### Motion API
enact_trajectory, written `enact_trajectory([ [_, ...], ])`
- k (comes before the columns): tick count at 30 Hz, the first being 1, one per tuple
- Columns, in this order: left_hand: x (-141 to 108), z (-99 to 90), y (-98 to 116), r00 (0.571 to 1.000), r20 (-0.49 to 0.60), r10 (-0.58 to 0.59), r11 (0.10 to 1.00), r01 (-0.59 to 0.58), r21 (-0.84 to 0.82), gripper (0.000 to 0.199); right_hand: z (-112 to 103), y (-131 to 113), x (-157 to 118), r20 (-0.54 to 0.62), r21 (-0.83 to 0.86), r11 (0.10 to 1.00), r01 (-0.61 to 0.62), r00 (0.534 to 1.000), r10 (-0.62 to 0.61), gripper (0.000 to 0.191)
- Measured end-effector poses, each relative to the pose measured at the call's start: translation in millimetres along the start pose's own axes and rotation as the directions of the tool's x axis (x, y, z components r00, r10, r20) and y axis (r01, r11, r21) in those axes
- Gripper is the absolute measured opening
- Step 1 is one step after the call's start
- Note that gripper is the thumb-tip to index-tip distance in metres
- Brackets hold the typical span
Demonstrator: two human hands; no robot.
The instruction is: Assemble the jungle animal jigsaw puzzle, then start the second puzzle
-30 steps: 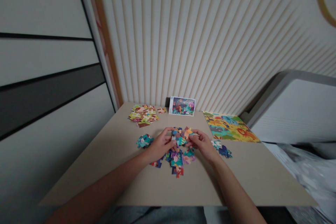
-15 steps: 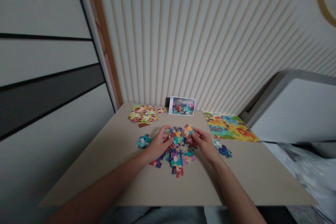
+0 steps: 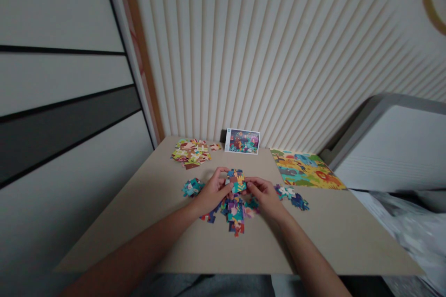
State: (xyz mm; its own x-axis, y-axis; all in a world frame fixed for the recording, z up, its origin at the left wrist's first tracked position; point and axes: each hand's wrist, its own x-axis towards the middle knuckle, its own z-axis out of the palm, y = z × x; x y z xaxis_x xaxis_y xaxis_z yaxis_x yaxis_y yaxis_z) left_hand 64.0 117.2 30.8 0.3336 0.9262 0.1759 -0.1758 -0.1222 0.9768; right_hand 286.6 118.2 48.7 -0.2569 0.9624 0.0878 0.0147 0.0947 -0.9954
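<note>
Above the middle of the table, my left hand (image 3: pixel 213 192) pinches a few jigsaw puzzle pieces (image 3: pixel 237 181) held together, blue, teal and yellow with leaf shapes. My right hand (image 3: pixel 264 193) closes thumb and finger on their right edge. Whether a separate piece sits behind them is hidden. Just below lies a loose pile of puzzle pieces (image 3: pixel 235 212) in purple, teal and red, partly covered by both hands. A small teal cluster (image 3: pixel 193 187) rests left of my left hand. Beyond my right hand are white-teal and dark blue pieces (image 3: pixel 298 201).
At the back stands a picture card (image 3: pixel 243 141) with a colourful undersea scene. A heap of green, brown and cream pieces (image 3: pixel 191 152) lies back left. An assembled animal puzzle (image 3: pixel 306 168) lies back right. A pleated curtain (image 3: pixel 223 55) borders the table (image 3: pixel 156 236).
My right hand has moved left to meet the pieces in my left hand. The peach-orange piece it held apart is out of sight now.
</note>
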Motion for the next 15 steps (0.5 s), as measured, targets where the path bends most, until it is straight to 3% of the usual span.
enact_trajectory([
  [10,3.5,-0.9,0.6,0.999,0.017,-0.041,0.998,0.042,-0.043,0.069,5.5,-2.1,-2.8,0.048,0.0,1.0,0.018,0.999,-0.018,0.041],
  [15,5.9,-4.3,3.7,0.992,0.075,-0.104,0.989,0.111,-0.095,0.053,5.8,-8.7,-6.0,0.101,0.018,1.0,-0.002,0.995,0.0,0.042],
])
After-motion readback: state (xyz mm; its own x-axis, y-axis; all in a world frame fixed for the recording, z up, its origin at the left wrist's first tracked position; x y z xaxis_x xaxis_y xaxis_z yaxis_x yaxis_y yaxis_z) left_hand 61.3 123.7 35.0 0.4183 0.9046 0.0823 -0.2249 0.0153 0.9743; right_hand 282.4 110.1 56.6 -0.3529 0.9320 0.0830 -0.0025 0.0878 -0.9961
